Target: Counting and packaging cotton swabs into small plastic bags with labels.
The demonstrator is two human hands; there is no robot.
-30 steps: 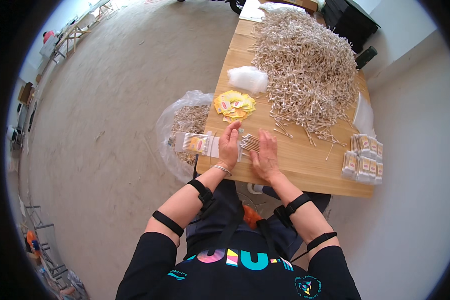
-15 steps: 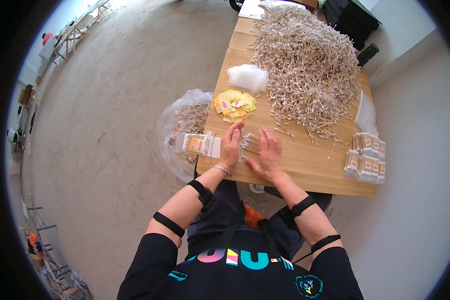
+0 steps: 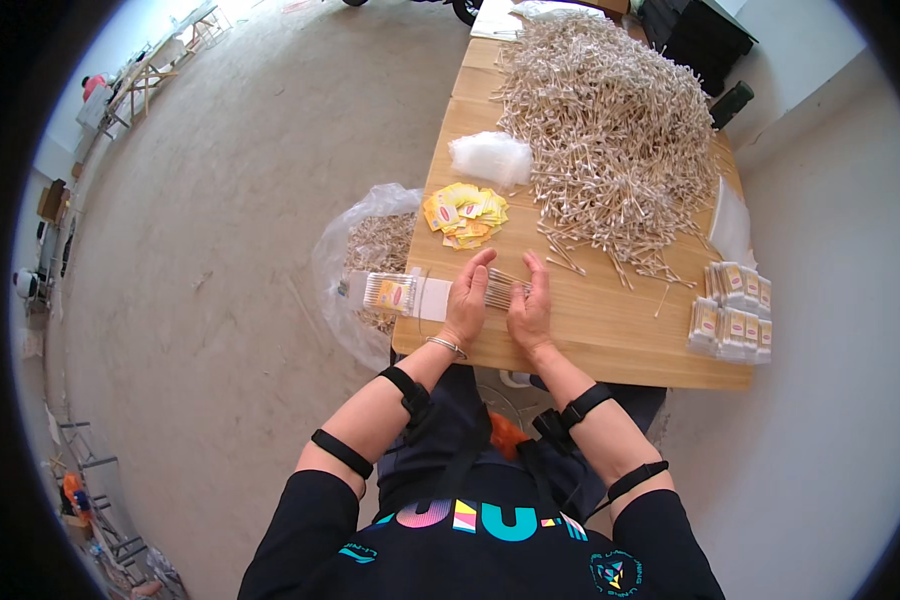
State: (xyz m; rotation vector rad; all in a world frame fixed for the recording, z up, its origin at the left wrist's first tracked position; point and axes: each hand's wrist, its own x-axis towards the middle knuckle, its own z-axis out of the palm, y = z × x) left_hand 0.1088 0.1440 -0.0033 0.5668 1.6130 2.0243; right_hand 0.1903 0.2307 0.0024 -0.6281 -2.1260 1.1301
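Note:
A row of cotton swabs (image 3: 500,288) lies on the wooden table's near left part, between my two hands. My left hand (image 3: 466,302) stands on edge at one end of the swabs, fingers stretched out. Facing it, my right hand (image 3: 530,312) is at the other end, its fingers also extended and slightly curved; its thumb lies over some of the swabs. Left of my left hand, a clear packet of swabs with a yellow label (image 3: 390,293) is at the table edge, beside a white card (image 3: 433,299) partly covered by that hand.
A large heap of loose swabs (image 3: 610,140) covers the table's far part. Yellow cards (image 3: 465,213) and clear plastic bags (image 3: 491,158) sit at the left. Filled packets (image 3: 732,325) are stacked at the right. A plastic sack of swabs (image 3: 378,240) stands beside the left edge.
My right hand has turned from lying flat over the swabs to standing on edge at their right end. My left hand has shifted slightly right.

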